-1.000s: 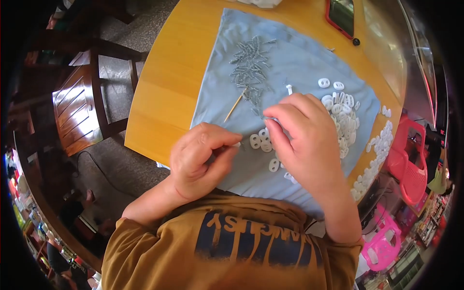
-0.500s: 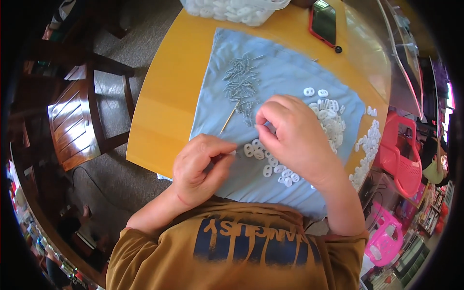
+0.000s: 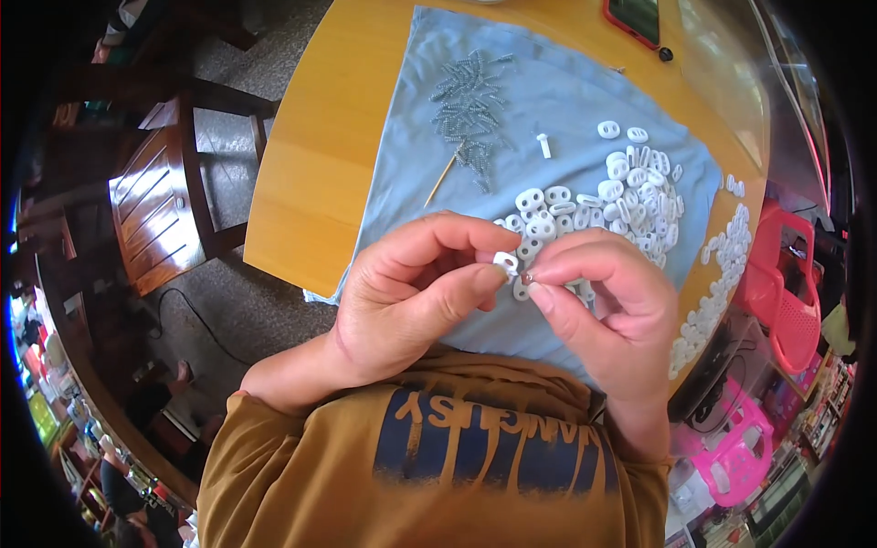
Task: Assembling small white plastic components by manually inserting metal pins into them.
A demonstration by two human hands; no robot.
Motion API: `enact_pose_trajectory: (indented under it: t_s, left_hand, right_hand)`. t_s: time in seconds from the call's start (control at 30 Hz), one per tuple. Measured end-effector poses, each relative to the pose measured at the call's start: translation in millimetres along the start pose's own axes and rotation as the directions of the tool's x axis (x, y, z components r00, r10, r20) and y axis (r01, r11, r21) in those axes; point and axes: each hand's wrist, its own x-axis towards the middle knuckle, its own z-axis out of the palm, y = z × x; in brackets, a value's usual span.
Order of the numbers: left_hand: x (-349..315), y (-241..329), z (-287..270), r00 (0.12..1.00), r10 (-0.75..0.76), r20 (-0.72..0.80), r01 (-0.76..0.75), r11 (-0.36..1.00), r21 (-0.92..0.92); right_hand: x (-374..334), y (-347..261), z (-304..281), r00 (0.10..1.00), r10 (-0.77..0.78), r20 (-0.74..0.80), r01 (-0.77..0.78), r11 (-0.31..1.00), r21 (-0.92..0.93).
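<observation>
Left hand: pinches a small white plastic piece.
Right hand: fingertips meet that piece.
Blue cloth: carries white pieces pile, grey springs, a wooden stick.

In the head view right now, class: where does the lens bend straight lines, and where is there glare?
Head view: the wooden table edge curves toward the rim; corners go black; glare whitens the far right tabletop; the left hand and white piece stay sharp.
</observation>
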Motion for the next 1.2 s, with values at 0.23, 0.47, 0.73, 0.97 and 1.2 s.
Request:
enact_pose_trajectory:
  t_s: [0.23,0.47,0.73,0.97,1.2]
  left_hand:
    - [0.2,-4.0,5.7,0.998,0.058,0.034,-0.060,0.997,0.055]
    - [0.4,-4.9,5.1,0.996,0.089,0.031,-0.093,0.977,0.190]
    - [5.4,-6.7,-1.1,0.964,0.235,0.124,-0.266,0.837,0.478]
    - [5.0,-10.7,-1.2,0.927,0.325,0.187,-0.370,0.717,0.591]
    - [3.2,-10.3,-2.6,0.946,0.291,0.144,-0.323,0.796,0.512]
  right_hand:
    - [-10.3,2.6,2.2,0.997,0.029,-0.071,-0.027,0.999,0.030]
    - [-11.9,2.0,4.0,0.994,0.055,-0.090,-0.056,0.998,-0.008]
    - [-6.2,-0.5,3.3,0.970,-0.241,0.007,0.222,0.882,-0.415]
    - [-6.6,3.0,4.6,0.943,-0.331,0.039,0.314,0.843,-0.438]
    - [-6.9,-0.8,7.0,0.962,-0.272,0.003,0.252,0.886,-0.390]
